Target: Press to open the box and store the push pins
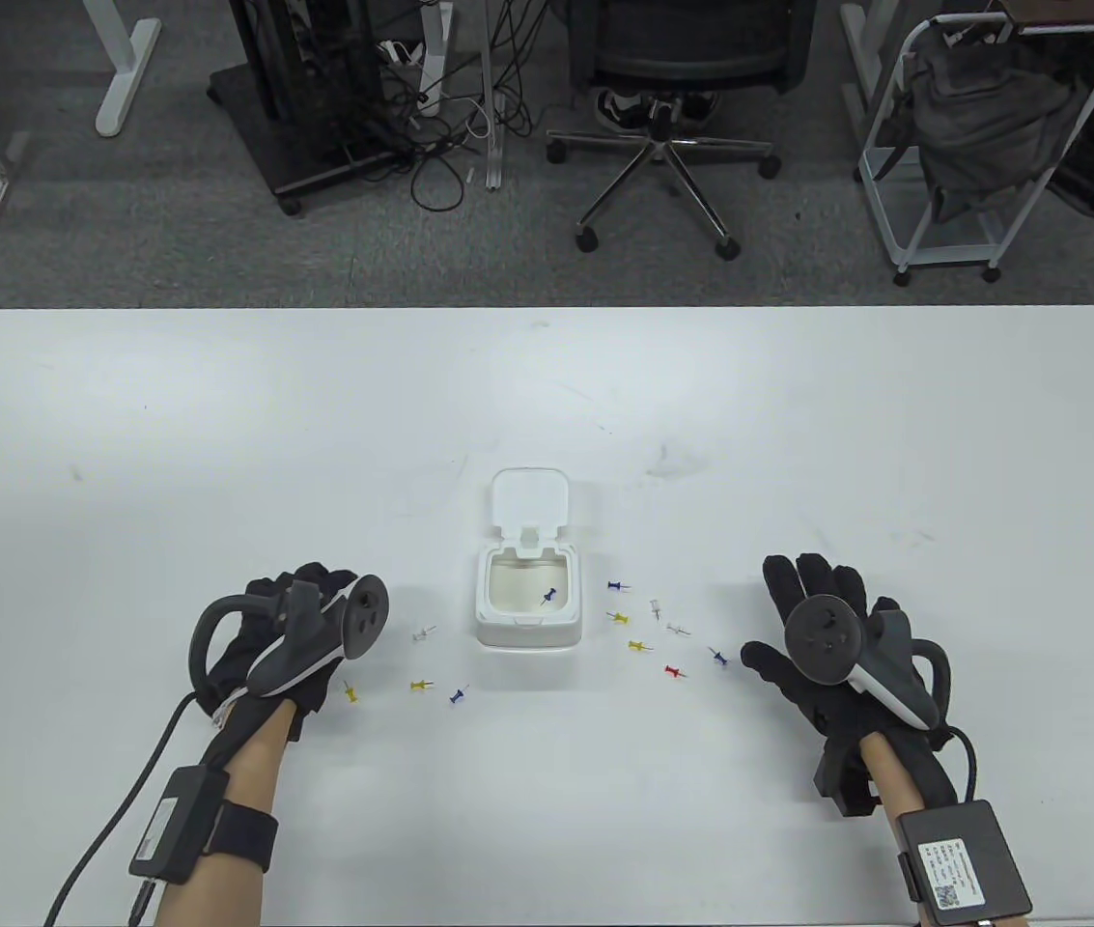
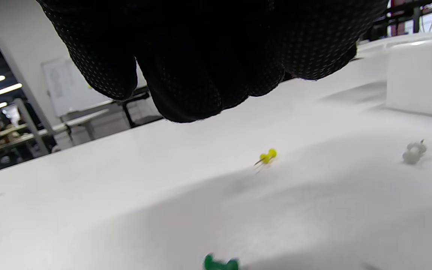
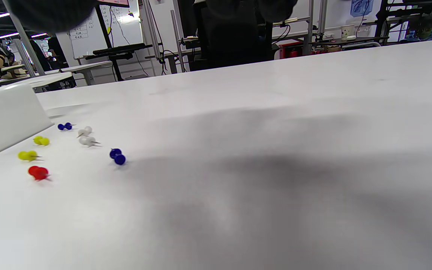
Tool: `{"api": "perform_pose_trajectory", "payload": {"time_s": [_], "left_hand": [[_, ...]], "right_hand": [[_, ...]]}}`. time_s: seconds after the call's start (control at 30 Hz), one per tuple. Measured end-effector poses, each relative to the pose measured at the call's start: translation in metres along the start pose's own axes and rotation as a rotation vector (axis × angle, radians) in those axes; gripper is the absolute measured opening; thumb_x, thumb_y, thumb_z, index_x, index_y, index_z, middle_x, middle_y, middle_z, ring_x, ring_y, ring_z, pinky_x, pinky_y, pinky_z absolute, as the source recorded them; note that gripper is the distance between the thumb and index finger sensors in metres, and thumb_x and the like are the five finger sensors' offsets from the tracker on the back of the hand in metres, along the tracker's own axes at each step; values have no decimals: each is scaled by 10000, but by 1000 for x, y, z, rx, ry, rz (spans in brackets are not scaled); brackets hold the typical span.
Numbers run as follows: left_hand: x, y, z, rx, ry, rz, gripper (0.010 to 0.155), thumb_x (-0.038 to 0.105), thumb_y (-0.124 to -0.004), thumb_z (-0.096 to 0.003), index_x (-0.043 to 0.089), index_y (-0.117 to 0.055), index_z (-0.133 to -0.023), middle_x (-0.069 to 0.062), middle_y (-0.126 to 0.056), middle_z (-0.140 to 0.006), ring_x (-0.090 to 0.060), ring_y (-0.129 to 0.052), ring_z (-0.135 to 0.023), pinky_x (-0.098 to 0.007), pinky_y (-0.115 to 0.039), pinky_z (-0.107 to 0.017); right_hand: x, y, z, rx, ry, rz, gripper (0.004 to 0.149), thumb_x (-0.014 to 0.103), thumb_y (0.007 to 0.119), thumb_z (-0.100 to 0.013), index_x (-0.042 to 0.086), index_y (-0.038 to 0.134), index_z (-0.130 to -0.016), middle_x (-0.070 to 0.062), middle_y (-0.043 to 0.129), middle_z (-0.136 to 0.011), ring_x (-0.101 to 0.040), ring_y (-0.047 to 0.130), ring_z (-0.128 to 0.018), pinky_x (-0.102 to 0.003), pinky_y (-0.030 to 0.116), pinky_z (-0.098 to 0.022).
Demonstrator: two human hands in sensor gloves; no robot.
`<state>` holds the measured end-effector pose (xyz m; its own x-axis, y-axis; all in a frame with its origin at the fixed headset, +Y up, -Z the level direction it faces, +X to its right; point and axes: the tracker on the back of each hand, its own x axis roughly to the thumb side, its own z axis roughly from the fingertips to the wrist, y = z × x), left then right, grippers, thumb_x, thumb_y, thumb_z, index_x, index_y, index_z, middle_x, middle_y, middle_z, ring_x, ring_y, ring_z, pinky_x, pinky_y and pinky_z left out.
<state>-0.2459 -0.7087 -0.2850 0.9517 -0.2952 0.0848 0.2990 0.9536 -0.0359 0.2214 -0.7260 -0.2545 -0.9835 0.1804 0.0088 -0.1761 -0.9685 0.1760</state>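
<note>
The white box (image 1: 527, 628) stands in the middle of the table with its lid (image 1: 529, 497) flipped up and back. One blue push pin (image 1: 549, 596) lies inside it. More push pins lie loose on both sides: a yellow pin (image 1: 422, 685) and a clear pin (image 1: 424, 633) to the left, a red pin (image 1: 673, 670) and a blue pin (image 1: 719, 657) to the right. My left hand (image 1: 300, 589) rests left of the box, fingers (image 2: 186, 86) loosely curled and holding nothing I can see. My right hand (image 1: 822, 599) lies flat to the right of the pins, fingers spread.
In the left wrist view, a yellow pin (image 2: 267, 155), a clear pin (image 2: 413, 152) and a green pin (image 2: 220, 263) lie beneath my fingers, with the box wall (image 2: 422, 78) at right. The right wrist view shows several pins beside the box (image 3: 6, 116), the nearest of them blue (image 3: 117, 156).
</note>
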Motion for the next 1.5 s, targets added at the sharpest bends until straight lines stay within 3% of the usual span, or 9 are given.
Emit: {"api": "perform_pose_trajectory", "payload": {"time_s": [0.17, 0.3, 0.67, 1.03, 1.33, 1.5], "left_hand": [[-14, -16, 11, -65, 4, -23, 503, 476, -771, -462, 351, -761, -949, 86, -868, -974, -128, -1018, -750, -478, -798, -731], [-19, -27, 18, -57, -27, -40, 491, 473, -804, -444, 404, -752, -928, 140, -861, -971, -83, -1023, -759, -457, -808, -733], [-16, -55, 13, -112, -8, -64, 507, 507, -815, -419, 413, -745, -912, 136, -853, -965, -75, -1015, -748, -444, -810, -735], [-8, -56, 11, -96, -12, -90, 421, 486, -782, -431, 352, -810, -829, 113, -937, -830, -83, -1045, -574, -453, -834, -707], [-4, -55, 12, -107, -21, -122, 427, 477, -742, -440, 329, -788, -838, 88, -918, -832, -97, -1029, -573, -473, -820, -711], [-3, -40, 9, -96, -31, -102, 425, 477, -741, -442, 336, -787, -840, 94, -916, -841, -96, -1030, -586, -472, -817, -714]], "right_hand": [[0, 0, 0, 0, 1, 0, 811, 590, 601, -431, 309, 148, -1042, -174, 227, -1225, -531, 296, -1094, -783, 291, -705], [0, 0, 0, 3, 3, 1, 812, 590, 602, -432, 308, 147, -1042, -174, 227, -1225, -531, 296, -1094, -783, 291, -705], [0, 0, 0, 4, 3, 1, 812, 591, 601, -431, 306, 151, -1043, -176, 229, -1225, -533, 295, -1093, -785, 292, -702], [0, 1, -1, 5, 4, 3, 815, 592, 601, -430, 308, 144, -1042, -174, 230, -1225, -531, 296, -1094, -784, 290, -704], [0, 1, -1, 6, 4, 1, 812, 592, 601, -431, 308, 149, -1043, -173, 230, -1226, -530, 297, -1094, -784, 290, -705], [0, 0, -1, 3, 4, -14, 812, 593, 599, -432, 311, 146, -1044, -171, 227, -1227, -529, 292, -1097, -786, 286, -705]]}}
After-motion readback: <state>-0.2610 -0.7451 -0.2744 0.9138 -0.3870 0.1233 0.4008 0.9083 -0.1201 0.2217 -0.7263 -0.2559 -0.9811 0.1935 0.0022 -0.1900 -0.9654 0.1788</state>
